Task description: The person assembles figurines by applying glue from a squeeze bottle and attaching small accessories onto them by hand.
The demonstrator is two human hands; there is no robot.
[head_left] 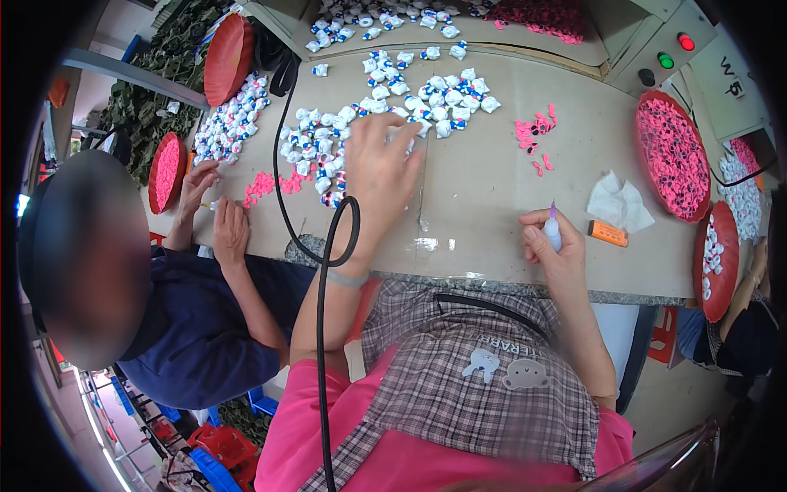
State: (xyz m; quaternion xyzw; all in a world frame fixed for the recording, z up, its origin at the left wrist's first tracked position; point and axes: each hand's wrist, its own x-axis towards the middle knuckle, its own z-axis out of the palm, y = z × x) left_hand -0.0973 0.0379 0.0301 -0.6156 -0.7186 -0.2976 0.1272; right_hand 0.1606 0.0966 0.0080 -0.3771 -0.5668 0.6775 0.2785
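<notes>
My left hand hovers at the near edge of a spread of small white figurines with blue and pink parts. Its fingers are apart and nothing shows between them, though the palm side is hidden. To the right, my right hand grips a small white squeeze bottle with a thin purple needle tip pointing up and away. Beyond that hand, a loose group of small pink pieces, some with dark spots, lies on the tabletop.
A black cable hangs looped across my left forearm. Right of the bottle lie a white tissue and an orange block. A red bowl holds pink pieces. At left, a co-worker's hands work beside more pink pieces.
</notes>
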